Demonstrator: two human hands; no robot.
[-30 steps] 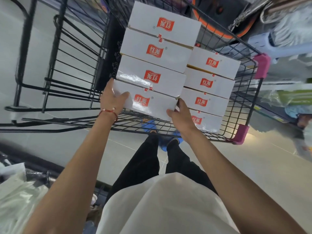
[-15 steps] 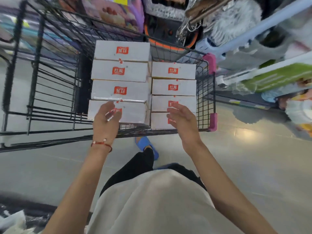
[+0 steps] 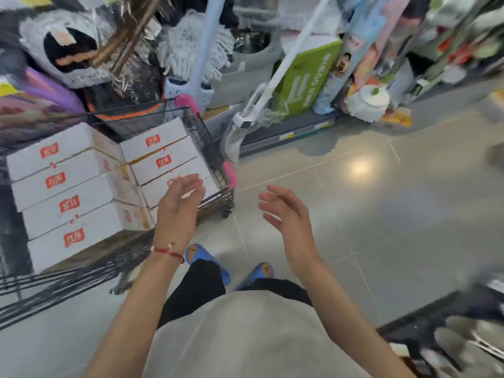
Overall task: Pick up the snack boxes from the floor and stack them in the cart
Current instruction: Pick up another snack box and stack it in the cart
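Note:
White snack boxes with red labels stand in two stacks inside the black wire cart (image 3: 215,162) at the left: a taller left stack (image 3: 68,197) and a right stack (image 3: 163,159). My left hand (image 3: 178,205), with a red string on the wrist, hovers empty in front of the right stack, fingers apart. My right hand (image 3: 286,214) hangs open over the bare floor to the right of the cart, holding nothing. No snack box shows on the floor in this view.
Mops (image 3: 191,45), a green carton (image 3: 305,77) and wrapped goods crowd the shelf behind the cart. The grey tiled floor (image 3: 381,214) stretches to the right. A dark rack with packed items (image 3: 450,336) sits at the bottom right. My blue slippers (image 3: 201,257) stand beside the cart.
Both hands have let go of the bottom box and pulled back from the cart. My view has swung right, so the cart now sits at the left.

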